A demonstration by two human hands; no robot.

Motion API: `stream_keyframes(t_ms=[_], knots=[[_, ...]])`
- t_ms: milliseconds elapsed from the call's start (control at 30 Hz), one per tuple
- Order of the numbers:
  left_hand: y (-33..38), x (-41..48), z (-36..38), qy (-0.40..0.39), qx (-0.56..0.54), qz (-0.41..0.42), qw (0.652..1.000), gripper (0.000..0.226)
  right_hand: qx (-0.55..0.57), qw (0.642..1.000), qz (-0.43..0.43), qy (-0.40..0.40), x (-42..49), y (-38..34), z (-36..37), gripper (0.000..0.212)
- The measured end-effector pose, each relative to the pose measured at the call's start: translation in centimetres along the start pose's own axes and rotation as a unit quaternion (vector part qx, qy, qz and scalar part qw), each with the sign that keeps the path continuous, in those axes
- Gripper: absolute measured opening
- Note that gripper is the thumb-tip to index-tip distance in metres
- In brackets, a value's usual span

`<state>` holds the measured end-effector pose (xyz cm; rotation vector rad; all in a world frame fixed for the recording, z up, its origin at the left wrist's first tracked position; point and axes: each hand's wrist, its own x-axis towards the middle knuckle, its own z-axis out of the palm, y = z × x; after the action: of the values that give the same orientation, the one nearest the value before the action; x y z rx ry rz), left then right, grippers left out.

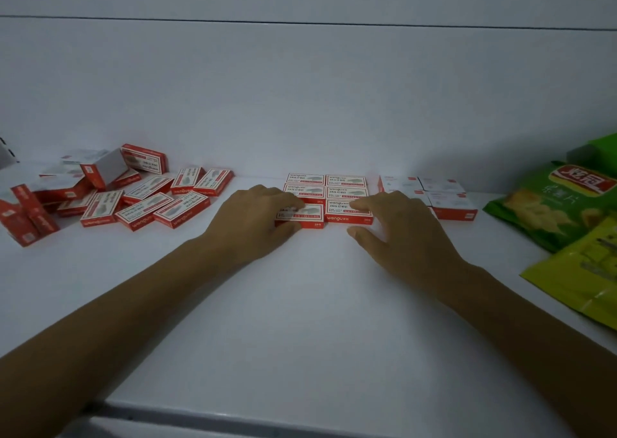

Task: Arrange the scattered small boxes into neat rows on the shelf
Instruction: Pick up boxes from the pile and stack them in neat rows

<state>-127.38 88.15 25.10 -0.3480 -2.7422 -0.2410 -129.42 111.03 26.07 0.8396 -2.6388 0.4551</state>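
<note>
Block of boxes (325,187) sits mid-shelf, hard against the back wall: 2 columns, 3 rows, labels up and all facing the same way. Building from the wall outward gives every row a straight edge to square against.

Left hand (257,217) grips the front-left box (309,217), fingers curled over the top and thumb at the near edge. That box sits slightly nearer than its neighbour, so I judge it's being seated, not yet flush.

Right hand (400,234) is open: straight fingers press down on the front-right box (349,214), thumb off to the side and touching nothing. Likely it's pinning that column so the push from the left doesn't skew it.

Loose pile (133,197) lies well apart on the left, boxes at all angles, some on edge and some stacked. Most of the work is still there.

Second block (430,194), pale faces up, sits just right of the first with a gap between. Snack bags (551,210) are on the far right of the shelf (300,320), which limits room that way.
</note>
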Motion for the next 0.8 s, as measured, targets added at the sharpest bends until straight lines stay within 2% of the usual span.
stream_keyframes(t_ms=[233,400,800], knots=[[-1.1,1.2,0.9,0.012,0.002,0.015,1.000,0.036,-0.078,0.994,-0.070,-0.029,0.1,0.2,0.9,0.044],[-1.5,1.4,1.5,0.009,-0.056,0.016,0.998,0.037,-0.075,0.995,-0.068,-0.022,0.0,-0.2,1.0,0.039],[-2.0,1.4,2.4,-0.001,-0.084,-0.017,0.996,0.047,-0.061,0.996,-0.057,-0.019,-0.3,-0.1,1.3,0.047]])
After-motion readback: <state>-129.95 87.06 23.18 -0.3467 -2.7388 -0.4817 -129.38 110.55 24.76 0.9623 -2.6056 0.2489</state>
